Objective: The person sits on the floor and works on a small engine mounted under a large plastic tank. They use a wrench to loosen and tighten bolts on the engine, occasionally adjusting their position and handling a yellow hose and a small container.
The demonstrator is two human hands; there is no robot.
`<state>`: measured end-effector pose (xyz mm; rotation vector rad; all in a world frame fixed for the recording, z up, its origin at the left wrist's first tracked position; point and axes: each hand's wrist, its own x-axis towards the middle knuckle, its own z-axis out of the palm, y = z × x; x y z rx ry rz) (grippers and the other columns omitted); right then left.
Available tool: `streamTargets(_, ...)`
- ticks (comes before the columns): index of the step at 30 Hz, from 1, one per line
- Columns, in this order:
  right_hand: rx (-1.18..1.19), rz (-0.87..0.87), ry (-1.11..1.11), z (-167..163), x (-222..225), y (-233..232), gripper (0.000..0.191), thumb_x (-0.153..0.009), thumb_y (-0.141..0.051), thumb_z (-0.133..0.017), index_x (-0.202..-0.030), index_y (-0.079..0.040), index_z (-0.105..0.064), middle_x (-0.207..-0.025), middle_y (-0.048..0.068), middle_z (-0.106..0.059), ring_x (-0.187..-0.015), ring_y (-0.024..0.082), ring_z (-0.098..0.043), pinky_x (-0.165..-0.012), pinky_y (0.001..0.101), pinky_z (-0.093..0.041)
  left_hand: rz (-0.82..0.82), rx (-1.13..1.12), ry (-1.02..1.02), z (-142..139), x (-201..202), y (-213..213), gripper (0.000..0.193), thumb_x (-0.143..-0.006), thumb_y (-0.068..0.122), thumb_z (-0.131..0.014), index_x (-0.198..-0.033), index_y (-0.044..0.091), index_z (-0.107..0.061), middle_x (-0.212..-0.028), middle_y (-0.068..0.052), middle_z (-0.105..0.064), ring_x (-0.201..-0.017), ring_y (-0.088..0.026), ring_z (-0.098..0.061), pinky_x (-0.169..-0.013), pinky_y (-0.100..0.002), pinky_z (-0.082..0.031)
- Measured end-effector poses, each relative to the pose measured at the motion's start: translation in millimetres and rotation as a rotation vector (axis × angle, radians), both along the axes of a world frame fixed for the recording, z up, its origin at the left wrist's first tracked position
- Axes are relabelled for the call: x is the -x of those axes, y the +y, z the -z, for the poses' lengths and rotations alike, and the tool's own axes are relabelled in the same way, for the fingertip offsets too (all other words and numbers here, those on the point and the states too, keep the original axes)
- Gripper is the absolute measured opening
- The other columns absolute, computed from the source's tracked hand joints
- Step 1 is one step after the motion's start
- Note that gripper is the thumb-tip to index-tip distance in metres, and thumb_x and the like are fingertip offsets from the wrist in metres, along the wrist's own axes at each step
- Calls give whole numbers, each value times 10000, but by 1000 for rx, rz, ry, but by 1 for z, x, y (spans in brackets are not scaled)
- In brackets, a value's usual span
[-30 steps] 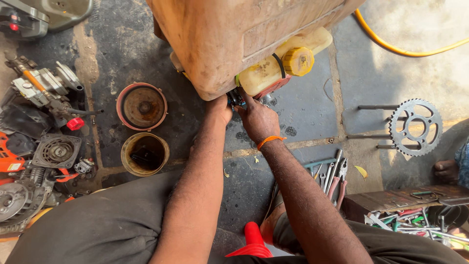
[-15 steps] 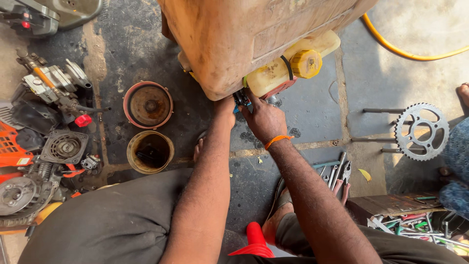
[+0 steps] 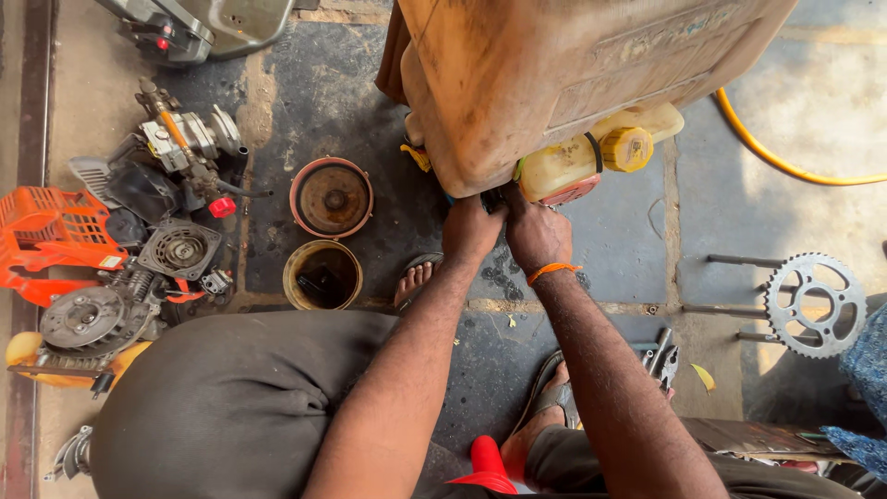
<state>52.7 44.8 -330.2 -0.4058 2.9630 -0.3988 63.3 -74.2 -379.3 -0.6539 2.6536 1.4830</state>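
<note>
Both hands (image 3: 504,231) (touching) under the tank (image 3: 554,83).

The big tank (image 3: 564,74) at twelve o'clock looks like matt, grimy, tan plastic; the small bottle (image 3: 582,162) under it is glossy yellowish plastic. At three o'clock the sprocket (image 3: 818,305) is dull grey metal. At nine o'clock the cover (image 3: 51,231) is bright orange plastic. The floor (image 3: 610,240) is rough, oil-stained stone.
</note>
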Motion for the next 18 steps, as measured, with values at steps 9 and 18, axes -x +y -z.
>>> streamTargets(9,-44,-1,-104,-16,-4,4,582,-952,-143,-516,-1503,-323,-461,-858,204,-736,-794,402,-717,-669,542,-563,-115,-30,63,15,1,24,630,-903,358,-677,-1430,71,-484,-1445,-227,-534,-1271,-417,-569,-993,-512,-504)
streamTargets(18,-45,-12,-120,-15,-4,4,576,-980,-218,-513,-1538,-299,-400,-870,202,-744,-801,401,-727,-639,541,-574,-115,126,-12,2,-2,29,512,-957,371,-612,-1347,56,-503,-1357,-227,-584,-1137,-413,-650,-876,-526,-560)
